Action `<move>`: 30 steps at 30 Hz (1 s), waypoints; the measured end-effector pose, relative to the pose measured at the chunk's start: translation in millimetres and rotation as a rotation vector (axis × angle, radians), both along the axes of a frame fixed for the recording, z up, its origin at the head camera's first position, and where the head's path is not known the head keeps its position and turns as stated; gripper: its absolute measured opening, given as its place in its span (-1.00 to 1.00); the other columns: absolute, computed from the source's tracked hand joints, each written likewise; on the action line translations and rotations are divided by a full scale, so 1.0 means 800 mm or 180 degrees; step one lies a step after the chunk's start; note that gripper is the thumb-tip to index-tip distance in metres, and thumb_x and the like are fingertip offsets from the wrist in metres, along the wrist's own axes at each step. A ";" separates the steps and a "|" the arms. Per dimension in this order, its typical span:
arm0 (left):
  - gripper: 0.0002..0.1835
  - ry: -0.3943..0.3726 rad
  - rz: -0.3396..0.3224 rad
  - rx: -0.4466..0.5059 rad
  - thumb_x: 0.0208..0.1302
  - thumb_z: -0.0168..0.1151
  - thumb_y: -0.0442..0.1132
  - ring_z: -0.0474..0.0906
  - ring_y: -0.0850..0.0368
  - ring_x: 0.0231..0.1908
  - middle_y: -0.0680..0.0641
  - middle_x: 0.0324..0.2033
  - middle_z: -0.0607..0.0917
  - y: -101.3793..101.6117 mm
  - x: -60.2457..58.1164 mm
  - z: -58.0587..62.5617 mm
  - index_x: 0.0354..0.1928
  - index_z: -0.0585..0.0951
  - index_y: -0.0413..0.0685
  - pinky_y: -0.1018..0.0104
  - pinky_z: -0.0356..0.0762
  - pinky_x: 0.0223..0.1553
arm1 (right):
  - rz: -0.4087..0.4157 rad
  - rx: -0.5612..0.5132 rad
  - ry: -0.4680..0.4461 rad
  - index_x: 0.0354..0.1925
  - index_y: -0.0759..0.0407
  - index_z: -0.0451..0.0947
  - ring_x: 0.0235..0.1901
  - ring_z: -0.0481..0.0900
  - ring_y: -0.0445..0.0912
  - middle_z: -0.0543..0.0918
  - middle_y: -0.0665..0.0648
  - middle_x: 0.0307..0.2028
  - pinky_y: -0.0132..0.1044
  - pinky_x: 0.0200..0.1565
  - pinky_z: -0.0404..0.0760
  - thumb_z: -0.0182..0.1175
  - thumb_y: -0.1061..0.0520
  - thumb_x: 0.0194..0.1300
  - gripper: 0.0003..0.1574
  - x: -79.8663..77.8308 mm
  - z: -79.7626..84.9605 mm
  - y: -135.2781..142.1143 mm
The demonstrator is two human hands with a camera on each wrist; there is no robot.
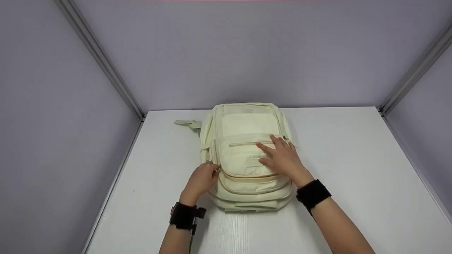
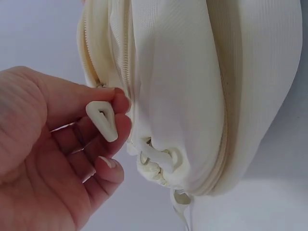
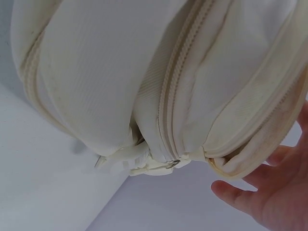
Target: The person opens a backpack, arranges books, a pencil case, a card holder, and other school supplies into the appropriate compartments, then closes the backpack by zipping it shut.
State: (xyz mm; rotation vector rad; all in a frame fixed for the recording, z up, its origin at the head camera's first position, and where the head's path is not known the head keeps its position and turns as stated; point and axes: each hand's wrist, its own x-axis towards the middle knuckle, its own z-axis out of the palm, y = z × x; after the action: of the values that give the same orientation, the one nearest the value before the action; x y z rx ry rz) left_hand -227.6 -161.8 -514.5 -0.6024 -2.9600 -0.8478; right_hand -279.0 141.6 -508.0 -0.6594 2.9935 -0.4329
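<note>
A cream backpack [image 1: 250, 123] lies on the table, its front pockets facing up. At the left side of its front pocket, my left hand [image 1: 202, 179] pinches a zipper pull. The left wrist view shows the pull's pale looped tab [image 2: 102, 120] between thumb and fingers, beside a zipper track [image 2: 126, 53]. My right hand [image 1: 284, 158] rests with spread fingers on the front pocket [image 1: 236, 158], near its upper right. In the right wrist view, fingers [image 3: 233, 196] extend beside the pocket's edge; a gap shows along that edge, while the fingertips' contact is partly hidden.
The backpack stands on a white table [image 1: 353, 158]. Grey panels [image 1: 226, 53] enclose the back and both sides. A loose strap [image 1: 187, 122] sticks out at the bag's upper left. Black bands with cameras [image 1: 313, 194] are on both wrists.
</note>
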 end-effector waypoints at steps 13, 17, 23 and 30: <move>-0.53 -0.0269 -0.0603 0.0186 0.13 0.18 -0.57 0.03 0.31 -0.67 0.17 -0.70 0.08 0.007 0.013 0.019 -0.70 0.23 0.05 0.41 0.05 -0.59 | 0.0002 -0.0035 0.0013 0.47 -0.35 0.18 0.42 0.02 0.29 0.04 0.29 0.48 0.32 0.31 -0.05 0.06 -0.33 0.40 -0.26 0.001 -0.002 0.001; -0.53 -0.0348 -0.0683 0.0227 0.12 0.20 -0.56 0.05 0.33 -0.68 0.19 -0.72 0.10 0.012 0.014 0.019 -0.70 0.24 0.05 0.43 0.06 -0.61 | 0.0004 -0.0013 0.0015 0.47 -0.35 0.18 0.43 0.01 0.28 0.04 0.29 0.48 0.32 0.31 -0.05 0.04 -0.34 0.41 -0.27 0.000 -0.002 0.000; -0.50 -0.0297 -0.0835 0.0158 0.10 0.19 -0.55 -0.01 0.32 -0.69 0.17 -0.72 0.05 0.030 0.017 0.023 -0.72 0.17 0.06 0.42 0.02 -0.61 | -0.0007 -0.0006 0.0049 0.47 -0.35 0.19 0.42 0.02 0.30 0.05 0.30 0.48 0.34 0.30 -0.03 0.06 -0.33 0.41 -0.27 0.000 -0.002 -0.001; -0.64 -0.0241 -0.0888 -0.0108 0.19 0.20 -0.45 0.07 0.35 -0.72 0.20 -0.76 0.22 0.072 0.024 0.025 -0.69 0.43 0.04 0.45 0.08 -0.65 | -0.0006 -0.0011 0.0080 0.47 -0.29 0.21 0.41 0.00 0.36 0.03 0.37 0.47 0.35 0.27 0.02 0.06 -0.29 0.43 -0.28 0.004 -0.003 -0.004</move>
State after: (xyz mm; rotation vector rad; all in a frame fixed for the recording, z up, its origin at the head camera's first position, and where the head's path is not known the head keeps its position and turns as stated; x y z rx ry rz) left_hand -208.4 -104.3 -494.2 -1.0260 -3.0073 -0.8542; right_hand -275.9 138.3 -510.8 -0.6674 3.0177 -0.4331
